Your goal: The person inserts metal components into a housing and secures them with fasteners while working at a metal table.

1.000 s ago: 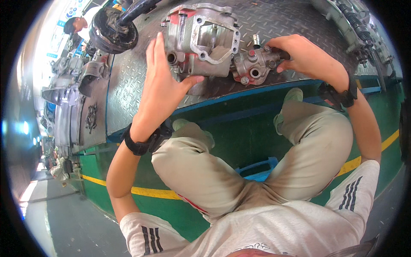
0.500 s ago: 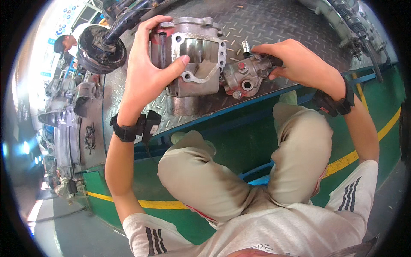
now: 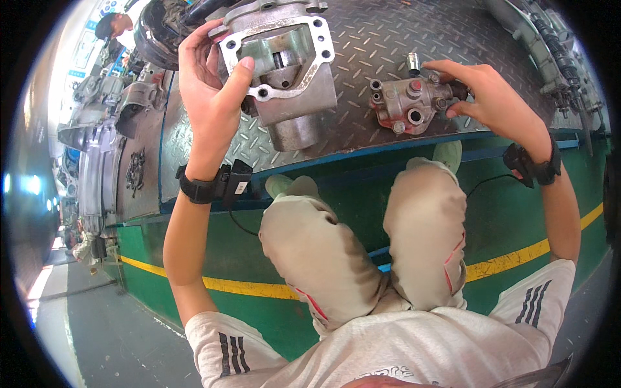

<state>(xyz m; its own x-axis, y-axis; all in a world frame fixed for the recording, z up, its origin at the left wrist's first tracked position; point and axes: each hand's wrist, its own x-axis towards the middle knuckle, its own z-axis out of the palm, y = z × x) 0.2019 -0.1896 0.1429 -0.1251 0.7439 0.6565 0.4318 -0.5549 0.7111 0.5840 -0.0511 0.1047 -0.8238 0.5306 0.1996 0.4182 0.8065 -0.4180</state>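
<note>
Has worn grey castings (image 3: pixel 139 100) crowded at the far left, with a co-worker (image 3: pixel 111 27) beyond. Has a small clump of dark parts (image 3: pixel 134 173) nearby, then a round black drum-like part (image 3: pixel 155 39) cut off by the upper edge. Wears a black band (image 3: pixel 207 186) on the left wrist. Grips a grey metal housing (image 3: pixel 301 100) with the left hand (image 3: pixel 210 103), thumb at the rim of the large window, other fingers behind the left side. Holds the housing tilted over the tread-plate worktop (image 3: pixel 359 58), window toward the camera, cylindrical stub downward; cannot tell about contact with the plate. Farther right, apart from the housing, has a compact bolted metal unit (image 3: pixel 414 103) with reddish staining near the worktop's front edge, and a short silver cylinder (image 3: pixel 413 62) upright just behind. Grips the unit's dark right end between thumb and fingers of the right hand (image 3: pixel 495 100), index fingertip close to the cylinder. Wears another black band (image 3: pixel 533 165) on the right wrist. At the far right, has a ridged shaft (image 3: pixel 550 48).
</note>
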